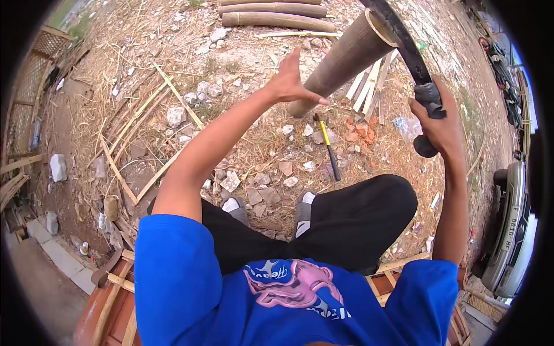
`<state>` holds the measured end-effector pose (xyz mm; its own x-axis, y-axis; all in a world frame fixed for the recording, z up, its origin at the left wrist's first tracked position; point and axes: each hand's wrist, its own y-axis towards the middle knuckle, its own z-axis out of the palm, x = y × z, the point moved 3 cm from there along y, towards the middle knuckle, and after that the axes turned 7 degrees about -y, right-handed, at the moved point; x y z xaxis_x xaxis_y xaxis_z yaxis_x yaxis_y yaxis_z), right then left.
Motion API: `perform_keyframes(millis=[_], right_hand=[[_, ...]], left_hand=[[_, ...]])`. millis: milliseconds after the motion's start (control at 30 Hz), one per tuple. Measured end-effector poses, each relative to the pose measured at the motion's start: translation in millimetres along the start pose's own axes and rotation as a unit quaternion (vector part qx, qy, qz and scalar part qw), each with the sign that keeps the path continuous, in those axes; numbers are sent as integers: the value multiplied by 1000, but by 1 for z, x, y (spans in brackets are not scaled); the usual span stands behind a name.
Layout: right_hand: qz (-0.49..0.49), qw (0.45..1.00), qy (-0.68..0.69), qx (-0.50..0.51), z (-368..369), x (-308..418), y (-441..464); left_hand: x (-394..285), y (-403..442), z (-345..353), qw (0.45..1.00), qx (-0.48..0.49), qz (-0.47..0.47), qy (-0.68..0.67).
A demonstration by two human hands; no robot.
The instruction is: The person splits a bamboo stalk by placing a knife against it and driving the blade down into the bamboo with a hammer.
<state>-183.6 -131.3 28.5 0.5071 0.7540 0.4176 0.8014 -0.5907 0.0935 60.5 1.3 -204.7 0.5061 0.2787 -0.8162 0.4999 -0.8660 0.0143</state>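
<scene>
One knife (409, 49) is gripped, upper right, by the right hand (441, 122); the spread left hand (288, 84) is best held clear.

Brown round bamboo poles (278, 21) lie at top centre, left of a brown hollow bamboo tube (344, 61); a slim yellow-and-black hammer (328, 147) lies below the tube.

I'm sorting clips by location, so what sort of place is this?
Probably an outdoor yard serving as a rough workspace: stony, straw-littered brown ground, a thick, hollow, brown tube that looks like bamboo, and a silver car near the picture's right edge.
</scene>
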Motion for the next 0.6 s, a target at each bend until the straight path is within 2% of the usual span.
perform_keyframes(millis=[33, 67, 233, 300, 433, 500, 600], right_hand=[[-26, 1000, -3, -11, -2, 2, 19], [-47, 998, -29, -17, -5, 8, 35], [-70, 994, -79, -28, -4, 35, 40], [-54, 998, -9, 10, -4, 35, 29], [38, 980, 173, 87, 0, 26, 3], [86, 966, 225, 92, 0, 14, -7], [145, 967, 187, 91, -6, 18, -20]], left_hand=[[22, -15, 0, 1000, 4, -16, 8], [34, -15, -1, 1000, -19, 19, -8], [6, -7, -3, 994, -34, 52, -95], [-17, -1, 3, 984, -31, 98, -147], [-39, 9, 23, 956, -99, 63, -270], [-47, 8, 25, 955, -106, 90, -261], [-52, 5, 32, 951, -92, 111, -275]])
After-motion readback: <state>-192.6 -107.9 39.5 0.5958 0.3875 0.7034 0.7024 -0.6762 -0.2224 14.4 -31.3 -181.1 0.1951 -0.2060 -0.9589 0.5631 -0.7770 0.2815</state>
